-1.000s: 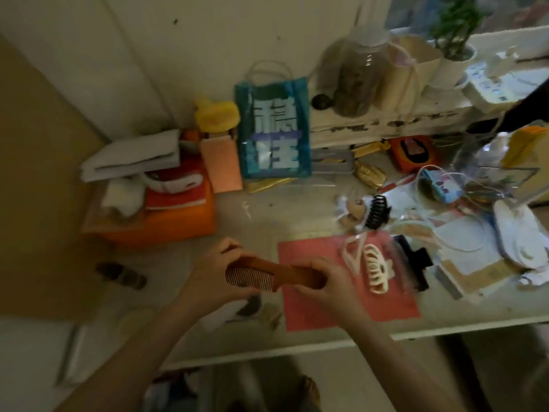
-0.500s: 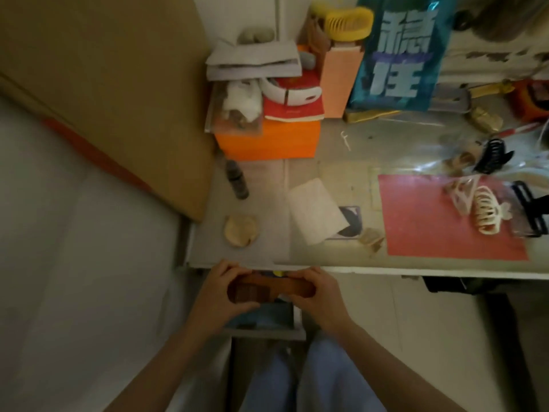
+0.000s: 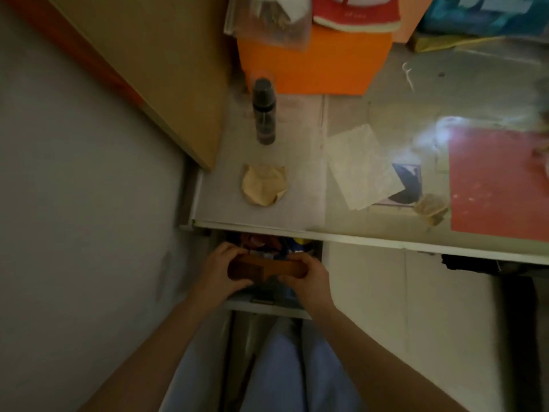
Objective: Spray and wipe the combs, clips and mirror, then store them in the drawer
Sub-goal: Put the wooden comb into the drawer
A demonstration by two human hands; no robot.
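Gripping a brown wooden fine-toothed comb (image 3: 261, 269) by its ends, left hand (image 3: 221, 270) and right hand (image 3: 309, 276) hover over the open white drawer (image 3: 267, 306).

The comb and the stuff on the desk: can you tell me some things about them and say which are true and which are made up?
1. Both hands hold the comb. True: left hand at one end, right hand at the other.
2. The comb is over the open drawer. True.
3. The bottle lies on its side. False: it stands upright on the desk.
4. The cloth is in the drawer. False: it lies on the desk, in front of the bottle.
5. The box behind the bottle is orange. True.
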